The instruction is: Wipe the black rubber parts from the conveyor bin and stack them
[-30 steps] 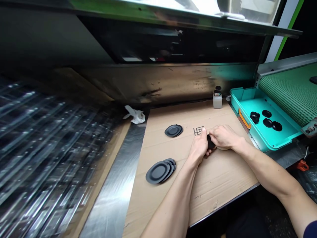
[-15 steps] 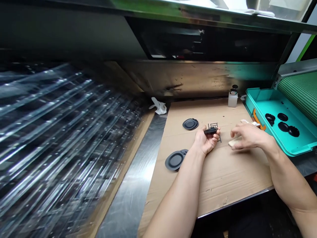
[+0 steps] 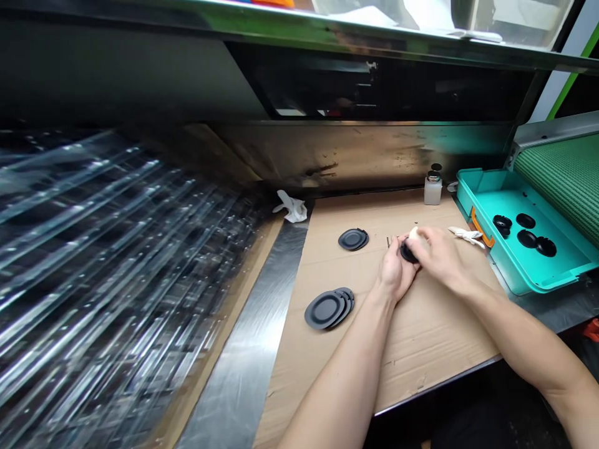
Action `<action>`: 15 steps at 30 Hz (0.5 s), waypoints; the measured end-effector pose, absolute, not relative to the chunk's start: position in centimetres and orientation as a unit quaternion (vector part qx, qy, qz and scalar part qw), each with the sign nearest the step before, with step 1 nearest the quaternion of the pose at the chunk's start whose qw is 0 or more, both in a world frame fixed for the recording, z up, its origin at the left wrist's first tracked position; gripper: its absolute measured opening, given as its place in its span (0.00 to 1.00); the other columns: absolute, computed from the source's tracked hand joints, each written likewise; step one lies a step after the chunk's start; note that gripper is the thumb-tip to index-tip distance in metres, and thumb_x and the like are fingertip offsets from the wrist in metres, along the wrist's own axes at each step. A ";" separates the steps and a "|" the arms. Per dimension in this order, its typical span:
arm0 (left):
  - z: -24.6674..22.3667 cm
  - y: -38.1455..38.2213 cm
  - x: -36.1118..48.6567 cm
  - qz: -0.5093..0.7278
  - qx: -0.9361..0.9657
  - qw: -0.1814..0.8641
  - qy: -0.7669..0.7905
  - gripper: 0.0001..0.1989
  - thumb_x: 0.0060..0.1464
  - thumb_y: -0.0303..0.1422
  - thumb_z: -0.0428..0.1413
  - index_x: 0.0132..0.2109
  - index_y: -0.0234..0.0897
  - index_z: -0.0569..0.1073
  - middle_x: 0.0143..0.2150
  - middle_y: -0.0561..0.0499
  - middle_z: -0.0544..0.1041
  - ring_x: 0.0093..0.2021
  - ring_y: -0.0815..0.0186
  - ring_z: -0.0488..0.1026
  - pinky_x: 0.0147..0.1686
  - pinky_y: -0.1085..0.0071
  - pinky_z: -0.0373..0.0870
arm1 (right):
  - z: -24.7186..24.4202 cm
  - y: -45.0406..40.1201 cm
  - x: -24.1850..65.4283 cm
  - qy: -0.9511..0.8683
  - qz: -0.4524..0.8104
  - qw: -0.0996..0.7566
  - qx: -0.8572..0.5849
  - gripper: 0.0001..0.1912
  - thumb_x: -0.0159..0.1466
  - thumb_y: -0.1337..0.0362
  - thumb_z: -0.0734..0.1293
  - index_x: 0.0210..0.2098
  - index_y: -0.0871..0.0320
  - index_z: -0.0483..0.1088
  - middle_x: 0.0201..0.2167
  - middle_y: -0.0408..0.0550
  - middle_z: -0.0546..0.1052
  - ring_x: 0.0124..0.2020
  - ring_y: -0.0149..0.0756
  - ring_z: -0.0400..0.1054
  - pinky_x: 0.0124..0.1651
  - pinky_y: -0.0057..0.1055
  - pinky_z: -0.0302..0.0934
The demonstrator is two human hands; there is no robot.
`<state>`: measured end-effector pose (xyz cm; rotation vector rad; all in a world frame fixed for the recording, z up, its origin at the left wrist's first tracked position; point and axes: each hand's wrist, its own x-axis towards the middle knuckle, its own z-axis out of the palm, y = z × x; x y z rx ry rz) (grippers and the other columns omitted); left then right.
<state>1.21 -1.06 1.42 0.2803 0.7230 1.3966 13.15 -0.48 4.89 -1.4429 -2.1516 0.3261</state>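
Note:
My left hand point(image 3: 395, 271) is closed around a round black plastic part point(image 3: 408, 252), holding it just above the cardboard. My right hand point(image 3: 438, 254) pinches a small cream-white pad point(image 3: 413, 232) against that part; whether it is cloth or sponge I cannot tell. The fingers of both hands meet there and hide much of the part. Left of my hands, a black disc stack point(image 3: 354, 239) lies on the cardboard, and nearer to me is a fanned-out stack of black discs point(image 3: 324, 310).
A cardboard sheet point(image 3: 449, 330) covers the bench. Behind stands a pump bottle point(image 3: 433, 188). At right, a teal bin point(image 3: 517, 284) holds several black parts, beside a green conveyor belt point(image 3: 561, 165). White gloves point(image 3: 468, 235) lie near it. Stacked clear trays point(image 3: 93, 274) fill the left.
My right hand has lifted the cream-white pad off the cardboard and brought it left onto the black part. My left hand still holds that part, with its wrist turned slightly.

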 end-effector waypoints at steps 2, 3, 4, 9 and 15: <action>1.4 -1.2 1.1 0.632 0.109 0.695 0.325 0.19 0.72 0.41 0.41 0.52 0.36 0.71 0.46 0.43 0.81 0.47 0.60 0.80 0.52 0.61 0.76 | 3.7 -1.5 11.6 -0.814 0.099 0.230 -0.524 0.16 0.74 0.56 0.61 0.54 0.57 0.73 0.49 0.57 0.75 0.51 0.45 0.67 0.52 0.36 0.62; 1.4 -1.3 0.9 0.635 0.105 0.695 0.321 0.19 0.72 0.41 0.41 0.53 0.36 0.71 0.48 0.41 0.81 0.49 0.59 0.80 0.54 0.59 0.75 | 3.2 -1.7 11.1 -0.827 0.089 0.220 -0.510 0.18 0.74 0.57 0.61 0.57 0.57 0.72 0.51 0.58 0.74 0.53 0.46 0.65 0.54 0.37 0.62; 1.5 -1.3 0.7 0.639 0.105 0.695 0.311 0.20 0.72 0.41 0.40 0.53 0.36 0.71 0.49 0.40 0.81 0.51 0.59 0.80 0.55 0.58 0.75 | 2.8 -1.8 10.8 -0.835 0.078 0.215 -0.500 0.19 0.74 0.57 0.60 0.60 0.56 0.70 0.53 0.59 0.73 0.54 0.48 0.64 0.55 0.39 0.61; 1.4 -1.2 0.0 0.651 0.101 0.704 0.265 0.21 0.73 0.38 0.39 0.46 0.33 0.75 0.50 0.40 0.81 0.53 0.60 0.78 0.58 0.62 0.73 | 2.4 -0.9 11.0 -0.823 0.055 0.214 -0.523 0.21 0.75 0.58 0.58 0.63 0.57 0.69 0.52 0.61 0.72 0.52 0.50 0.62 0.56 0.42 0.61; 0.7 -0.9 0.1 0.622 0.110 0.721 0.284 0.19 0.71 0.35 0.42 0.43 0.33 0.76 0.48 0.41 0.81 0.55 0.59 0.77 0.60 0.58 0.72 | 2.2 0.5 11.5 -0.816 0.054 0.179 -0.547 0.20 0.75 0.56 0.58 0.60 0.56 0.71 0.52 0.58 0.72 0.53 0.48 0.62 0.56 0.40 0.60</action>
